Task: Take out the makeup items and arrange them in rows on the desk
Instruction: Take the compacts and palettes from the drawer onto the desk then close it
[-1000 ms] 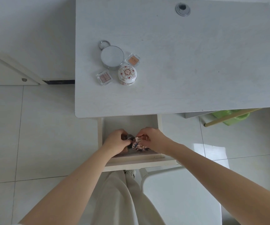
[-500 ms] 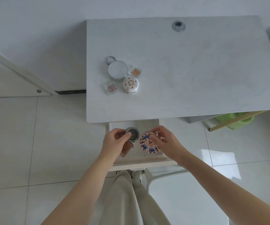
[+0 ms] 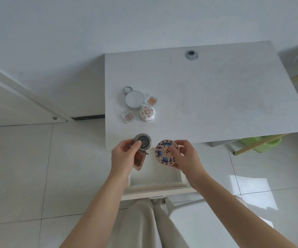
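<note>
Lying farthest left on the white rectangular desk (image 3: 216,97) are four makeup items in a tight cluster: a small clear square case with pinkish powder (image 3: 128,117), a round silver compact with a ring at its top (image 3: 134,99), a round white compact with a red floral pattern (image 3: 147,113) and a small clear square case with orange powder (image 3: 151,100). The silver compact is sitting at the back with the white floral one just in front of it, and the two square cases are flanking them, one at the front left and one at the back right.

Hovering at the desk's front edge, the left hand (image 3: 122,158) is gripping two things at once: a round dark compact with a silver rim (image 3: 142,142), pinned under the thumb, and a brown translucent rectangular case (image 3: 139,160) hanging below it. Just to the right, the right hand (image 3: 187,157) is holding a round pink compact with a blue petal pattern (image 3: 165,154), fingers curled around its edge. Both hands are raised above the open white drawer (image 3: 155,178), near each other but apart, in front of the cluster on the desk.
</note>
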